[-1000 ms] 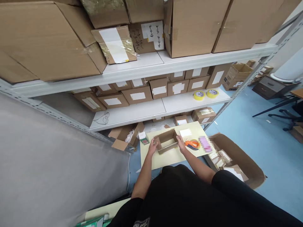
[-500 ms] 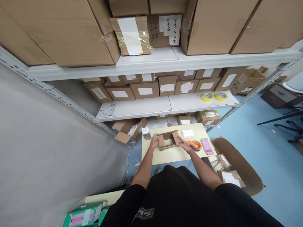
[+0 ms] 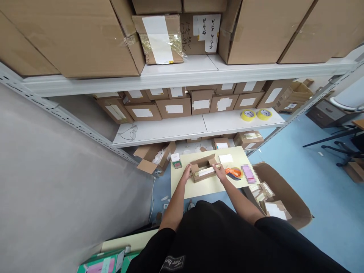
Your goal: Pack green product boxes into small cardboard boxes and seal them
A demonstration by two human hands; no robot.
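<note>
Left hand (image 3: 186,172) and right hand (image 3: 219,171) grip opposite ends of an open, rectangular brown cardboard box (image 3: 205,176); light, even pressure should avoid buckling its long walls.

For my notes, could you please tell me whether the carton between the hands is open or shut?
Open: seen from above, the carton shows its inside between the left hand and right hand.

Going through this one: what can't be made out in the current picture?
Head view: inside bottom of the open box, largely hidden by its near side.
Head view: pink item on the table, blurred by pixelation, so unidentifiable.
Head view: writing on the white labels along the middle shelf, too small to read.
Head view: green package at lower left, cut off by the bottom edge.
</note>
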